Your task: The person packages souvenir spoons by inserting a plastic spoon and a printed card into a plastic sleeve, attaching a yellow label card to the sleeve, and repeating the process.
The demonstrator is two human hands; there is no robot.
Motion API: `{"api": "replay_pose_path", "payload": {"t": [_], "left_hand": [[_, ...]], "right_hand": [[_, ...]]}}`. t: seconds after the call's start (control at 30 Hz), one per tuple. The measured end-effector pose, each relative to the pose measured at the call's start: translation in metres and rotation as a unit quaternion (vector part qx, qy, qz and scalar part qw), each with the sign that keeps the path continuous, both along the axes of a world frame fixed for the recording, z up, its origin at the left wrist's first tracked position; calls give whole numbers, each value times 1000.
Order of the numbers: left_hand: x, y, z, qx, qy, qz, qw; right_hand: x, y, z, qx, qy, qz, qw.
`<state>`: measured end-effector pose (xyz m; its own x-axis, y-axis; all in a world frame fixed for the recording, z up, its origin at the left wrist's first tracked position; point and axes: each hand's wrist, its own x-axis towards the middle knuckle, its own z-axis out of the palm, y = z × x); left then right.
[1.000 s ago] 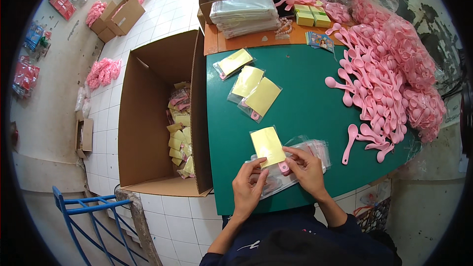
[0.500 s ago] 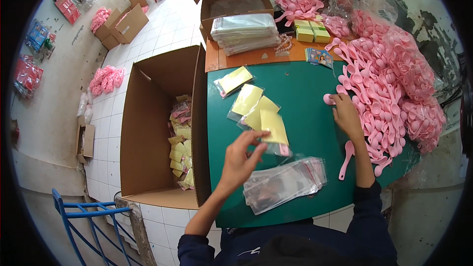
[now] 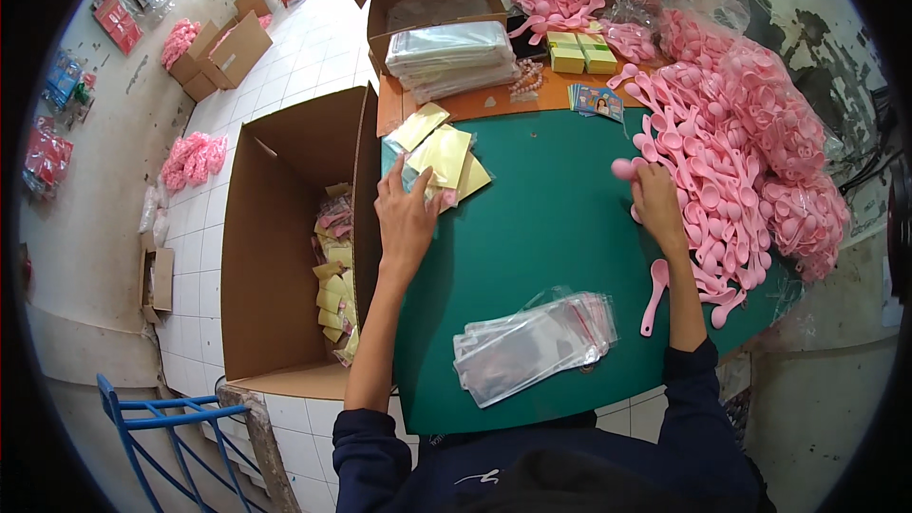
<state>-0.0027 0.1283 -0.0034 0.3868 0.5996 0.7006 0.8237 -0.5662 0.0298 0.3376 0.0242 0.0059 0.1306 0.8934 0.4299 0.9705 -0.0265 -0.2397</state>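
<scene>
At the far left of the green table, my left hand (image 3: 407,214) has its fingers spread at the near edge of a loose group of clear packets with pale yellow cards (image 3: 445,157). The packets overlap one another, and a bit of pink shows in one. Beside the spoon pile, my right hand (image 3: 657,201) is closed round a pink plastic spoon (image 3: 624,169); its bowl sticks out to the left and the handle is mostly hidden. A stack of clear plastic bags (image 3: 527,347) lies near the table's front edge.
Loose pink spoons (image 3: 708,171) and bagged ones (image 3: 774,104) heap up on the right. A tall cardboard box (image 3: 285,228) with yellow-card packets inside stands left of the table. Behind are stacked clear bags (image 3: 451,52), yellow card blocks (image 3: 581,52) and small printed cards (image 3: 598,103).
My left hand has moved away and leftward, and the yellow-card packets are now bunched at the far left. My right hand has closed round a spoon beside the pile.
</scene>
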Motion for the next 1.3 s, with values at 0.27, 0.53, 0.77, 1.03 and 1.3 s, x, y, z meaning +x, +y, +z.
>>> {"api": "replay_pose_path", "payload": {"t": [0.27,0.53,0.77,1.03,1.3], "left_hand": [[35,-136,11,-403,-91,-192,890],[29,-131,10,-589,-204,-254,740],[21,-126,-4,-568,-200,-319,731],[21,-132,12,-688,-324,-317,567],[18,-131,16,-697,-366,-314,531]], "right_hand": [[-65,-51,39,-39,256,88,962],[-91,-117,58,-96,378,123,913],[-97,-137,49,-12,383,-25,923],[-121,-130,50,80,426,69,899],[-131,-120,69,44,298,124,946]]}}
